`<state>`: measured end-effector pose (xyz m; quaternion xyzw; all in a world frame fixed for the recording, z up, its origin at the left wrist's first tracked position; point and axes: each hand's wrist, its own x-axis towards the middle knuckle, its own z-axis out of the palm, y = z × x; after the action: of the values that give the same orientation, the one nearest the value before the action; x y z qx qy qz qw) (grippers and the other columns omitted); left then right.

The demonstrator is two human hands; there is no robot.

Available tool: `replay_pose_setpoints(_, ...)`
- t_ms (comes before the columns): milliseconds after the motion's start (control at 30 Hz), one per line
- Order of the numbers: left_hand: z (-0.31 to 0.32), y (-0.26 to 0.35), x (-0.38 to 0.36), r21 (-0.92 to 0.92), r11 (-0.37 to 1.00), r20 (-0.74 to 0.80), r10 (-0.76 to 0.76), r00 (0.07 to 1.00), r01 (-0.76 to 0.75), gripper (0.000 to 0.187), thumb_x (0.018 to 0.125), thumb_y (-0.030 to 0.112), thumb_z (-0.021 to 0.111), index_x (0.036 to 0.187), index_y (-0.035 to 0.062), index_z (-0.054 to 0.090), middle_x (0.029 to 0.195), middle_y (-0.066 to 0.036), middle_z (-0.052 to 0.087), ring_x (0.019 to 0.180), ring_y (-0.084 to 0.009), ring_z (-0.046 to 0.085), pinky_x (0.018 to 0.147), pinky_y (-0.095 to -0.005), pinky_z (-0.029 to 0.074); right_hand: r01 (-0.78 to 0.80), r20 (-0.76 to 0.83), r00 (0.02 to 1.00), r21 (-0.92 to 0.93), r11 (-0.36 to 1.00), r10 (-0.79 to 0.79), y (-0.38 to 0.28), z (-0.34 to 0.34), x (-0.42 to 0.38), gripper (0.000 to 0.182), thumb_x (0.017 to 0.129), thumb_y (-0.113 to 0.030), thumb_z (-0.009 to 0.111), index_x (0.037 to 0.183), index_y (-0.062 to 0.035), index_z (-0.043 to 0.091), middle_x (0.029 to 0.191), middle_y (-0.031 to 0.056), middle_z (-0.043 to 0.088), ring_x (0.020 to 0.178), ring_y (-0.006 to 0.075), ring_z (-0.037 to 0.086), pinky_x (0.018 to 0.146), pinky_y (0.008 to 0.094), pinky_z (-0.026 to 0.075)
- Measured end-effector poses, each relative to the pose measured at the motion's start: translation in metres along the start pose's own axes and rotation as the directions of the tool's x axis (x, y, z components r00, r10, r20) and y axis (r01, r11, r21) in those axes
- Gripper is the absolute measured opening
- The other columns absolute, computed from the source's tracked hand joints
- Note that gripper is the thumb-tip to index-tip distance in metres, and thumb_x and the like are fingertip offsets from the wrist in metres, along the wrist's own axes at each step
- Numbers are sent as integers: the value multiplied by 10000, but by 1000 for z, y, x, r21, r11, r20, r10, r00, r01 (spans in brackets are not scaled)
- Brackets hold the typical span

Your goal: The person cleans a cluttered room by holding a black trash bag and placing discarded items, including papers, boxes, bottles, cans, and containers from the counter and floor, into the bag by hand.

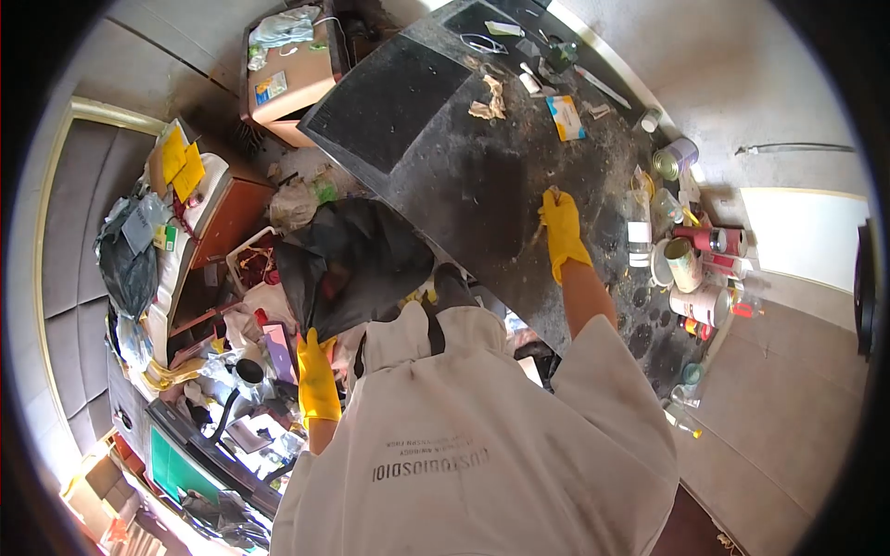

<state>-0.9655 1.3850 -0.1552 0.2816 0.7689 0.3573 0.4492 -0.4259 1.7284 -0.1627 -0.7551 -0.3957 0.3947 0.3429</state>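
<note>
Wiping down a grimy bench [445, 176].
Right hand [562, 229] pressed on dark top, fingers closed on perhaps a rag; left hand [318, 378] hanging loosely curled, empty; cans [691, 264], scraps still uncleared.

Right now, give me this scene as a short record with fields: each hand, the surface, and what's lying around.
left hand: left hand in a yellow glove, hanging low by the black bag, holding nothing that shows
right hand: right hand in a yellow glove, pressed on the dark countertop, apparently gripping a small scrap; too small to name
countertop: dirty, strewn with crumpled paper and a small box
right edge: tins and jars crowded together
floor, left: heaped clutter
clothing: white apron
</note>
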Motion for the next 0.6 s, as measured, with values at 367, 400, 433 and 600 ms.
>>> replay_pose_setpoints(367, -13, 17, -9, -96, 990, 16, 108, 994, -106, 417, 1008, 128, 385, 1408, 11, 366, 1283, -163, 557, 1096, -287, 618, 955, -328, 447, -545, 704, 705, 614, 570, -85, -149, 178, -115, 539, 980, -526, 470, 1254, -74, 577, 959, 215, 703, 817, 282, 694, 823, 422, 555)
replay_pose_setpoints(400, -15, 20, -14, -25, 987, 12, 159, 987, -159, 419, 1002, 117, 390, 1407, 9, 368, 1281, -162, 555, 1091, -286, 622, 940, -326, 452, -595, 733, 679, 590, 547, -52, -164, 193, -127, 550, 987, -542, 441, 1248, -78, 579, 935, 223, 705, 795, 292, 697, 795, 425, 559)
replay_pose_setpoints(433, -17, 23, -16, 34, 979, 14, 202, 979, -203, 422, 996, 106, 396, 1405, 7, 371, 1278, -162, 553, 1086, -285, 626, 925, -324, 457, -633, 773, 633, 553, 542, -51, -168, 210, -133, 604, 988, -578, 391, 1270, -79, 581, 894, 209, 708, 744, 284, 684, 770, 415, 556)
replay_pose_setpoints(600, -29, 34, -30, 217, 922, 8, 325, 946, -319, 436, 966, 53, 425, 1397, -2, 383, 1263, -161, 544, 1061, -279, 644, 852, -314, 481, -578, 820, 559, 492, 651, -124, -184, 272, -181, 671, 969, -637, 359, 1293, -89, 573, 918, 189, 709, 674, 271, 661, 718, 413, 555)
